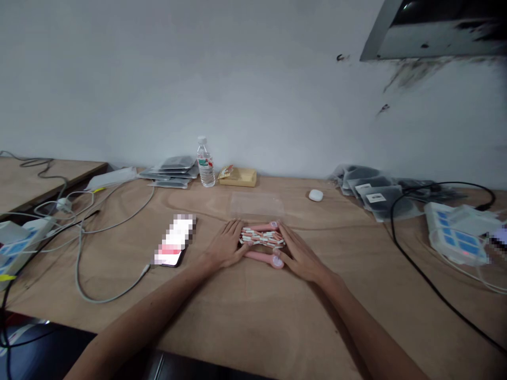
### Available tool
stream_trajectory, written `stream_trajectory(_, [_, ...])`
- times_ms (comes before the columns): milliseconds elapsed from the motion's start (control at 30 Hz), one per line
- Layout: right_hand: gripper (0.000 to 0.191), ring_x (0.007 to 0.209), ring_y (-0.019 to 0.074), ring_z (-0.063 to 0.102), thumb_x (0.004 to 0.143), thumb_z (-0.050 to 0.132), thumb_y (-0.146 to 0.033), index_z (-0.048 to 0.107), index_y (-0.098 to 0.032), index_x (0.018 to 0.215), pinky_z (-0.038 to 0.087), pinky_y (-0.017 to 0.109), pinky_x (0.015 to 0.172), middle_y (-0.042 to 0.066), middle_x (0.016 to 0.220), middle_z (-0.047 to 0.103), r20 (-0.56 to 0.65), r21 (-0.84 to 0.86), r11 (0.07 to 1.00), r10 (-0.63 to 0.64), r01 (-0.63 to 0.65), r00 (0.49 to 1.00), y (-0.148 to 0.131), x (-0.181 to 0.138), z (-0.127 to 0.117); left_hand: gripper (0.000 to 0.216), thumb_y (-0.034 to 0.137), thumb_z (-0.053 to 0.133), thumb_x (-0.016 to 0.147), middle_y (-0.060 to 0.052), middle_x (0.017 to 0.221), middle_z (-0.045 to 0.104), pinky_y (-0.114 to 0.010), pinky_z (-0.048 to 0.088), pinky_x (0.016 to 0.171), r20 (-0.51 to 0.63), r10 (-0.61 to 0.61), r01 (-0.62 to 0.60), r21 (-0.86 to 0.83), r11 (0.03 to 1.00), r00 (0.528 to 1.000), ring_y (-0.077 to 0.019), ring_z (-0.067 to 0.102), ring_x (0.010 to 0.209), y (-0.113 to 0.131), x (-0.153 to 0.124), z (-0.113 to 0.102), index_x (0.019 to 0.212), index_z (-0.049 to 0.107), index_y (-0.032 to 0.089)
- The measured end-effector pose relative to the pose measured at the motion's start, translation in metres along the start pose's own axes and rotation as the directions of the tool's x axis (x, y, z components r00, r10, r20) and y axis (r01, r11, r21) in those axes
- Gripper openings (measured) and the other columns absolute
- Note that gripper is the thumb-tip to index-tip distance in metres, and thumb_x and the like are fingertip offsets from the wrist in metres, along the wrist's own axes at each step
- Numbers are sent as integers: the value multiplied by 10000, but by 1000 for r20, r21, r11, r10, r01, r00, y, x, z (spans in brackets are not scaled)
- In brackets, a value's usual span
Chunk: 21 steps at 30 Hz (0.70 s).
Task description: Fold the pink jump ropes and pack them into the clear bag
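Observation:
A small pile of white and pink pieces (261, 237) lies on the brown table (253, 306), bordered by two pink sticks with round ends (266, 257). My left hand (226, 245) lies flat against the pile's left side, fingers stretched out. On the pile's right side rests my right hand (300, 254), fingers extended along the pink stick and touching it. Neither hand wraps round anything.
A phone (174, 241) lies left of the hands with a grey cable (85, 248). A clear flat bag (257, 203), a water bottle (205, 162), a yellow box (238, 177) and a white case (316, 195) stand behind. Packets (370, 192), black cable (420, 269) and power strips (455, 237) are at right.

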State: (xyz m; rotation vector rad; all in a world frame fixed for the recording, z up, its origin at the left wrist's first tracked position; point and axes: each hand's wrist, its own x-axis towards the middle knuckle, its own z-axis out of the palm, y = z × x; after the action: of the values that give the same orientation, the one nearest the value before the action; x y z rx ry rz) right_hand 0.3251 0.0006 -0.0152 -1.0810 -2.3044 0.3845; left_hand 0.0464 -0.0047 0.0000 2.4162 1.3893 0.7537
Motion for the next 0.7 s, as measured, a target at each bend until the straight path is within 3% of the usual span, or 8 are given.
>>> stream_trajectory(433, [695, 1418, 357, 429, 971, 525, -498, 289, -231, 1568, 376, 585, 1154, 179, 1558, 420, -42, 30, 998, 49, -48, 998, -1, 1, 1, 567, 526, 453, 987, -200, 1468, 504, -479, 272, 1204, 5, 6, -7, 73, 997, 1000, -324, 405, 1421, 3, 2, 2, 1383, 488, 121])
stream_trajectory(700, [713, 1450, 355, 387, 979, 505, -517, 256, -223, 1579, 348, 591, 1169, 187, 1587, 378, -37, 24, 998, 53, -52, 998, 2, 0, 3, 554, 511, 460, 988, -203, 1450, 518, -465, 299, 1196, 0, 36, -36, 120, 992, 999, -325, 432, 1399, 0, 3, 3, 1362, 504, 104])
